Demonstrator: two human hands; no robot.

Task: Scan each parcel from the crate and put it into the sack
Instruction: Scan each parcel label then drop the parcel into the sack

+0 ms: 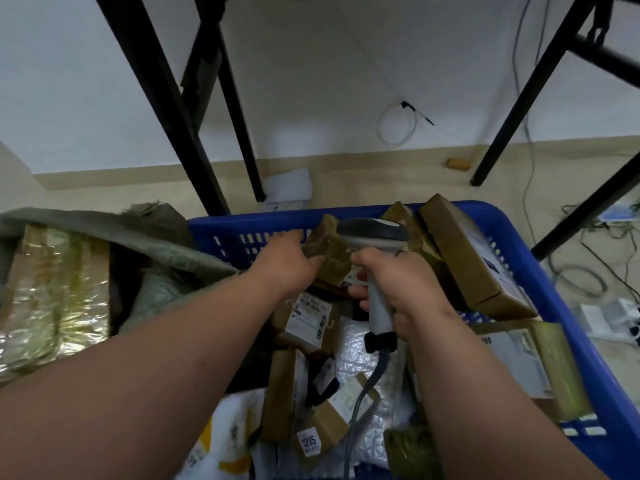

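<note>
small brown parcel, cardboard wrapped in glossy tape, tilted up above the far middle of the blue crate. a white label shows at its lower corner, print too blurred to read.

left hand grips the parcel by its left edge, fingers curled round it. right hand wraps the grey handle of the scanner, whose dark head sits just beside the parcel's right side; its grey cable drops down over the crate's contents.

crate is plastic with slotted walls, piled with more parcels: a long brown box leaning on the far right wall, a small labelled box under the hands, a white bubble mailer in the middle, a small box with a tag reading "2205" near the bottom, and a white and yellow bag at lower left.

grey-green woven sack lies just left of the crate, mouth open, with a tape-wrapped shiny package inside.

black desk legs stand on the floor beyond, with loose cables to the right.
</note>
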